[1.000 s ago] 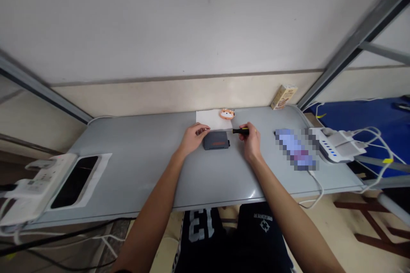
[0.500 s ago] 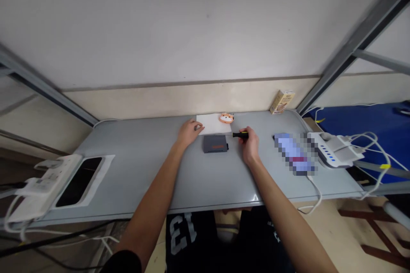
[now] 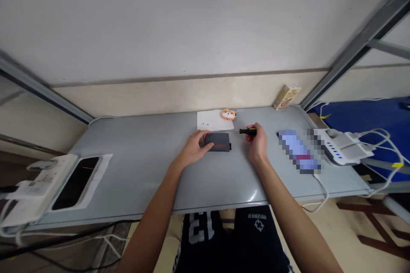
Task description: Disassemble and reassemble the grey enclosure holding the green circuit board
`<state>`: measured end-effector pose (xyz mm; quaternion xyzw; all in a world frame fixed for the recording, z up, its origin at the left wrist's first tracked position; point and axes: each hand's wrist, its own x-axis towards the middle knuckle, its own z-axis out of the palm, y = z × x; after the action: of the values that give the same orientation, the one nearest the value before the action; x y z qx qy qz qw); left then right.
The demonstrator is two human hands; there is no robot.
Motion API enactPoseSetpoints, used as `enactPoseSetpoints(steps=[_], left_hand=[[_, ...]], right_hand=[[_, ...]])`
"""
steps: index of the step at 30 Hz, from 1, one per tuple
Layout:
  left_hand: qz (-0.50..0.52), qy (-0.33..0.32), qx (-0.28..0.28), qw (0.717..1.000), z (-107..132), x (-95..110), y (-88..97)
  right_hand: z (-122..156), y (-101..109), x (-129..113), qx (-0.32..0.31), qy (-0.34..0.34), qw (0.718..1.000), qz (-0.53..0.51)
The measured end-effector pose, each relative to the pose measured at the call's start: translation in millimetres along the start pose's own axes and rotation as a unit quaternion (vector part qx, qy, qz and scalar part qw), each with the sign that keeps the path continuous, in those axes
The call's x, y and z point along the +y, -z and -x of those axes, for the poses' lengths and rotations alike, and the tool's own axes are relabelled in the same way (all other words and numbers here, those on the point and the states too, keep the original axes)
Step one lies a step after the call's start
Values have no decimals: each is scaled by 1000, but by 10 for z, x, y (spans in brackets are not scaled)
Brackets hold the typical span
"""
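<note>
- Far to the left of the left grip, a phone point(image 3: 75, 177) lies on the desk point(image 3: 144, 170) beside a white power strip point(image 3: 35, 183) at the edge. I reckon a careless elbow could knock either one.
- The left hand point(image 3: 192, 150) has its grip closed over the left end of the small dark box point(image 3: 219, 141), which sits flat on the desk between the two hands. If that hold is light, the box may skate on the smooth top once it is pushed.
- Just beyond the left grip, two dark specks point(image 3: 205, 123) rest on a white paper point(image 3: 213, 119). They are too small to name, and loose bits like that could roll off.
- The right hand point(image 3: 258, 145) has its grip pinched on the handle of the screwdriver point(image 3: 248, 131), and its thin shaft points left along the box's far edge. A slip there could scratch the casing or jab the left fingers nearby.
- I cannot tell whether the tip touches the box. The left fingers hide the box's left end.
- To the right of the right grip lies a pixelated thing point(image 3: 297, 151). Next to it is a white charger point(image 3: 339, 149), whose cables run out of sight.
</note>
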<state>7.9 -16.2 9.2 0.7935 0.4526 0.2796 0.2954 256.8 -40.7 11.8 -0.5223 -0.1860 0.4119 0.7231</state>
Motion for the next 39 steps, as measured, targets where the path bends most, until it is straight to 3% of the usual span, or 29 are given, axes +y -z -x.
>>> enactPoseSetpoints(steps=[5, 8, 12, 18, 24, 33, 36, 39], left_hand=[[117, 31, -72, 990, -49, -123, 141], [128, 39, -34, 990, -69, -168, 86], [118, 40, 38, 991, -87, -166, -31], [90, 53, 68, 992, -58, -105, -38], [58, -6, 73, 996, -22, 10, 4], [12, -94, 39, 995, -15, 174, 32], [-6, -94, 21, 995, 11, 215, 39], [-34, -87, -2, 996, 51, 268, 30]], right_hand=[[5, 2, 11, 13, 21, 999, 42], [41, -3, 25, 8, 42, 994, 97], [128, -14, 22, -64, 93, 979, 172], [178, -24, -9, -93, 128, 966, 207], [155, -1, -49, -85, 104, 975, 177], [294, -25, -96, -207, 87, 958, 177], [278, -16, -98, -204, 105, 956, 182], [227, 2, -95, -163, 114, 968, 156]])
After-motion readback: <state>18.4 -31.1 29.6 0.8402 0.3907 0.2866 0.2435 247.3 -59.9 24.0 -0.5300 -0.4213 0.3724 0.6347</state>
